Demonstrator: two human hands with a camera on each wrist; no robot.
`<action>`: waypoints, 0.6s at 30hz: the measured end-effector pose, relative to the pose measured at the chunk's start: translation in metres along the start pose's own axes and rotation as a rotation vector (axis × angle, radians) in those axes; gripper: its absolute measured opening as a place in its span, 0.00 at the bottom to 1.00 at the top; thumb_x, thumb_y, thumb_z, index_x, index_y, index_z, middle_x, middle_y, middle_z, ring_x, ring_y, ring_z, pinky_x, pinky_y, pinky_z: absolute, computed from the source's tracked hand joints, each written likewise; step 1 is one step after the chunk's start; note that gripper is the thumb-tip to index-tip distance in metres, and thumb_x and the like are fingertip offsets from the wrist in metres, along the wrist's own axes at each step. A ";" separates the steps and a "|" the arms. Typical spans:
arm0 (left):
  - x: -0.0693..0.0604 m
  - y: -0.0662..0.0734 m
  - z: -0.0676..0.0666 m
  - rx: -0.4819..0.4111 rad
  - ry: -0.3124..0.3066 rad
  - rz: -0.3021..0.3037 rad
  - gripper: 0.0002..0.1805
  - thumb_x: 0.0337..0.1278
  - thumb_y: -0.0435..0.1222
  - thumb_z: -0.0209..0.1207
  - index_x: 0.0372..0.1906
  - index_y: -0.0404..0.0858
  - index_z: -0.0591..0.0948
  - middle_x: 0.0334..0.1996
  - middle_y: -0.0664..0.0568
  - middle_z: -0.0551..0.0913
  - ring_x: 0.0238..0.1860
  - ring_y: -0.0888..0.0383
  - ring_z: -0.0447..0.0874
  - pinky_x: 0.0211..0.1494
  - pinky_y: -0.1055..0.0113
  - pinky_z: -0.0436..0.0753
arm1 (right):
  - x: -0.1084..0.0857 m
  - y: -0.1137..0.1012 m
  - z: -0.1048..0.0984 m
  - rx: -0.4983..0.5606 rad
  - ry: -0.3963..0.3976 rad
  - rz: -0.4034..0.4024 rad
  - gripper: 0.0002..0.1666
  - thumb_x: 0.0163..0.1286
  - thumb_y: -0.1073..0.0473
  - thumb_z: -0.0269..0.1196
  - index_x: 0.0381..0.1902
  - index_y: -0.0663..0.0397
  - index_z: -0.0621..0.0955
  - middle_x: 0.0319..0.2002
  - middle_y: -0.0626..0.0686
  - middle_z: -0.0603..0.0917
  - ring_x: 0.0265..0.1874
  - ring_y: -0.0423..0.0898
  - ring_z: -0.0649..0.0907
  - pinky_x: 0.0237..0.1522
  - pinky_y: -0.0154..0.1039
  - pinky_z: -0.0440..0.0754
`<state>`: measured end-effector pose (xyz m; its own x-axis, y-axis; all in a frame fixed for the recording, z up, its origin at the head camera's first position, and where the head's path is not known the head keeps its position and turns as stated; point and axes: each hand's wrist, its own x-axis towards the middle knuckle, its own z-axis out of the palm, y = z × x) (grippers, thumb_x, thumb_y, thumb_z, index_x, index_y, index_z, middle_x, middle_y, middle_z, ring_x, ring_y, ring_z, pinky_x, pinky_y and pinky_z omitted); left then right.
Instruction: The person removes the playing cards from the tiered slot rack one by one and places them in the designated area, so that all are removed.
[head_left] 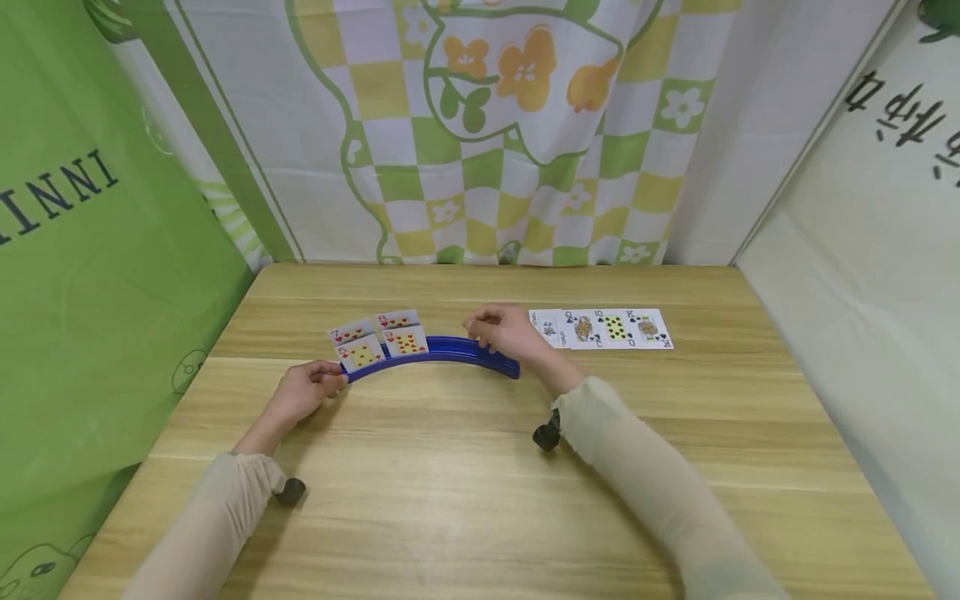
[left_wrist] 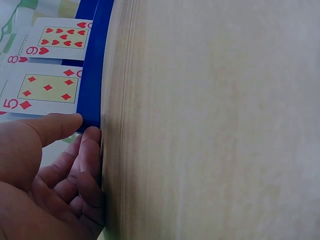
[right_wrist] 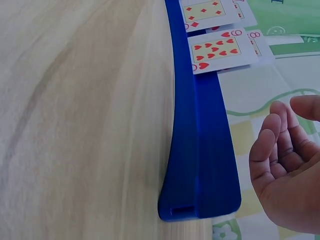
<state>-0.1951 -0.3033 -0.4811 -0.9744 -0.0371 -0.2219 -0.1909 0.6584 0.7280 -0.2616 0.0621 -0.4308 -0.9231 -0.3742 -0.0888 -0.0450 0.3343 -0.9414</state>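
Note:
A curved blue card holder lies on the table with two pairs of overlapping cards in its left half. The 5 of diamonds and the 9 of hearts are in front; a 7 and the 8 of hearts show behind. My left hand pinches the holder's left end between thumb and finger. My right hand, empty with relaxed, bent fingers, hovers over the holder's right part; in the right wrist view that hand appears beside the bare slot.
Right of the holder, a row of overlapping cards lies face up on the wooden table, including a queen, a 10 and a king. A patterned curtain hangs behind the table's back edge, with cloth walls on both sides.

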 end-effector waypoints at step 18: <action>0.000 0.000 0.000 0.010 0.001 0.005 0.21 0.69 0.43 0.59 0.56 0.32 0.79 0.45 0.38 0.87 0.36 0.58 0.82 0.34 0.69 0.78 | 0.007 -0.006 0.021 -0.001 -0.032 0.012 0.17 0.73 0.52 0.61 0.52 0.56 0.83 0.40 0.54 0.87 0.34 0.46 0.82 0.40 0.43 0.83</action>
<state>-0.1951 -0.3032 -0.4813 -0.9753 -0.0345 -0.2181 -0.1852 0.6660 0.7226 -0.2599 0.0393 -0.4322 -0.9111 -0.3971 -0.1108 -0.0340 0.3402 -0.9398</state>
